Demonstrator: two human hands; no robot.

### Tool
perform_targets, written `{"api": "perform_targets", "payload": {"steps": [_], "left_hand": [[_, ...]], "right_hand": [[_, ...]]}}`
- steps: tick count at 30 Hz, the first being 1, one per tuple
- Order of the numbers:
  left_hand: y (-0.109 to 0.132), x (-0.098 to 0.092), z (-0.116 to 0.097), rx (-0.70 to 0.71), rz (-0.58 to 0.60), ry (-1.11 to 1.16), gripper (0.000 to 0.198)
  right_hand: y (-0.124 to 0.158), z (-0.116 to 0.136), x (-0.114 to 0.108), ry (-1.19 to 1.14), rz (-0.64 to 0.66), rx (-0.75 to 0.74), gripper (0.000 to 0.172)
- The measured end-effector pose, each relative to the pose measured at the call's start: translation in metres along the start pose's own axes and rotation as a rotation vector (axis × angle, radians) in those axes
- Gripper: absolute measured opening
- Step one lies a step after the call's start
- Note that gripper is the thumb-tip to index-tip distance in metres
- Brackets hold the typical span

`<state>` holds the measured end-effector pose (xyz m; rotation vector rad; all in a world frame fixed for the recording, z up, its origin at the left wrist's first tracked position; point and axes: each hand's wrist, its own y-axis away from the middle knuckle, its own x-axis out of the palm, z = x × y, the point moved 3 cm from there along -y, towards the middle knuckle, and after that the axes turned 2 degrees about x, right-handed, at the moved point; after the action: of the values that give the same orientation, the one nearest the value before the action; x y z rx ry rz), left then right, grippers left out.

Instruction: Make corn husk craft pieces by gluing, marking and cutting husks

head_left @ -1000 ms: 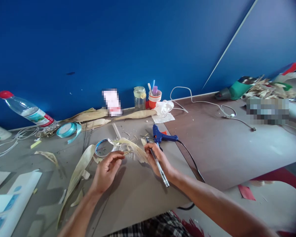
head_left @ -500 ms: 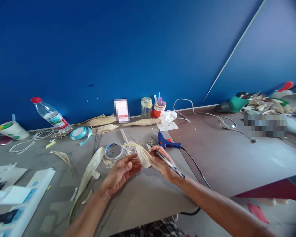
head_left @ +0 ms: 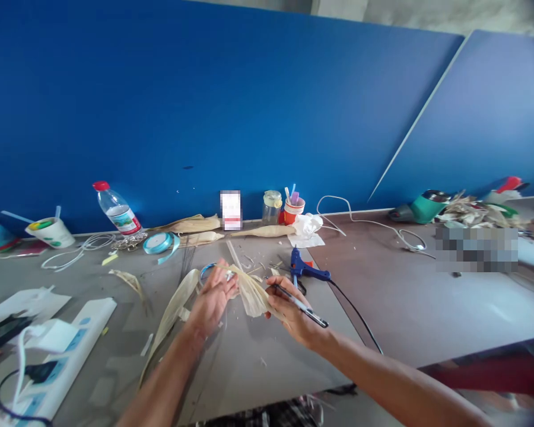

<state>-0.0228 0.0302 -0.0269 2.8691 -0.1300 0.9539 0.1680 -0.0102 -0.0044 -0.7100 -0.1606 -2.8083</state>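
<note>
Over the grey table (head_left: pixel 258 362), my left hand (head_left: pixel 211 299) has its fingers closed on the left end of a pale dried corn husk (head_left: pixel 249 290). My right hand (head_left: pixel 291 311) pinches the husk's right side and also grips a thin silver-and-black pen-like tool (head_left: pixel 302 305) that points back to the right. A roll of clear tape (head_left: pixel 204 271) lies just behind my left hand, partly hidden by it. A blue glue gun (head_left: pixel 305 268) rests on the table beyond my right hand, its black cord trailing to the right.
A long husk strip (head_left: pixel 169 317) lies left of my hands. At the back stand a water bottle (head_left: pixel 115 210), teal ribbon roll (head_left: pixel 156 242), glass jar (head_left: pixel 272 206) and orange cup (head_left: pixel 292 210). A white power strip (head_left: pixel 57 362) is front left. Husks and a green tool (head_left: pixel 420 206) lie far right.
My left hand has risen and turned to close on the husk's left end. The view has tilted up and swung left, showing more of the table's left side.
</note>
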Motion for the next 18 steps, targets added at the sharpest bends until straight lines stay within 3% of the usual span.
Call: {"api": "perform_targets", "payload": {"steps": [2, 5, 9, 14, 18], "left_hand": [[-0.002, -0.006, -0.012, 0.089, -0.059, 0.019, 0.069], [-0.003, -0.009, -0.02, 0.138, -0.106, 0.014, 0.065], [0.002, 0.003, -0.008, 0.027, 0.051, -0.086, 0.033], [0.011, 0.019, 0.004, -0.057, 0.233, -0.172, 0.03], [0.014, 0.023, 0.0, -0.06, 0.202, -0.127, 0.031]], "right_hand": [[0.004, 0.007, -0.001, -0.025, -0.03, 0.021, 0.032], [0.007, 0.023, -0.012, -0.098, -0.199, 0.034, 0.036], [0.005, 0.032, -0.015, -0.206, -0.332, 0.06, 0.041], [-0.011, 0.01, 0.011, -0.207, -0.247, 0.036, 0.041], [-0.026, -0.017, 0.019, -0.091, -0.286, -0.06, 0.034]]}}
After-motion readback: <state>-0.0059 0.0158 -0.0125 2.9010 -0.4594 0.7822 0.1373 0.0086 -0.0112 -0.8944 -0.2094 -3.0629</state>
